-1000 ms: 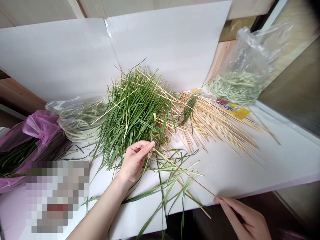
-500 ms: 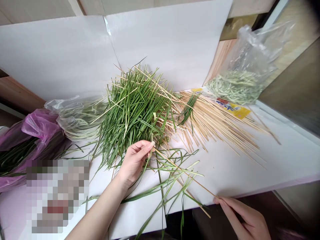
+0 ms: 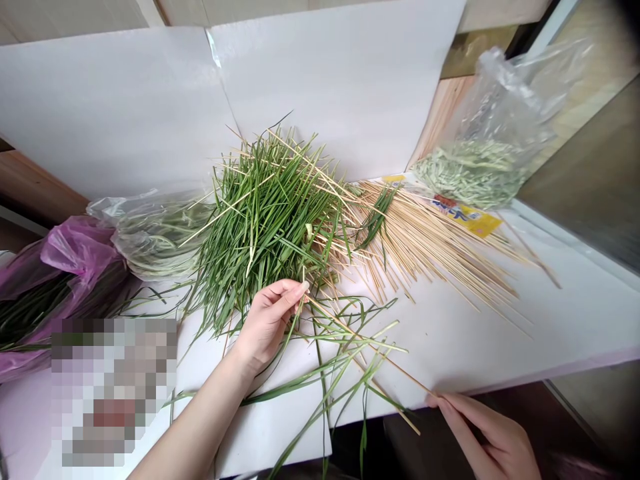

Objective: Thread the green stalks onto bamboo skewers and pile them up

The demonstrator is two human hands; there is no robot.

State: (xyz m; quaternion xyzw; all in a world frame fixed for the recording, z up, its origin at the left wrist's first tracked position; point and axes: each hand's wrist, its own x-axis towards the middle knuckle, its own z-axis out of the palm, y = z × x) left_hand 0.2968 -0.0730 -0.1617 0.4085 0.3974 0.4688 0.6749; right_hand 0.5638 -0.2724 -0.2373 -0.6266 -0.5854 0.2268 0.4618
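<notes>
Okay, I've got left hand point(image 3: 265, 320) and right hand point(image 3: 493, 433) pinching one thin stick point(image 3: 410, 378) (stretched across loose green leaves point(image 3: 395, 347)).

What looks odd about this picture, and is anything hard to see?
Head view: soft light on the white panels, glints on the clear bag at right; the top right corner falls dark; a pixelated patch at lower left hides detail; shadow swallows most detail below the white table.

Leaf pile point(image 3: 265, 207) between clear bag point(image 3: 155, 233) and sticks point(image 3: 430, 247) — loose leaves point(image 3: 350, 363) before it.
</notes>
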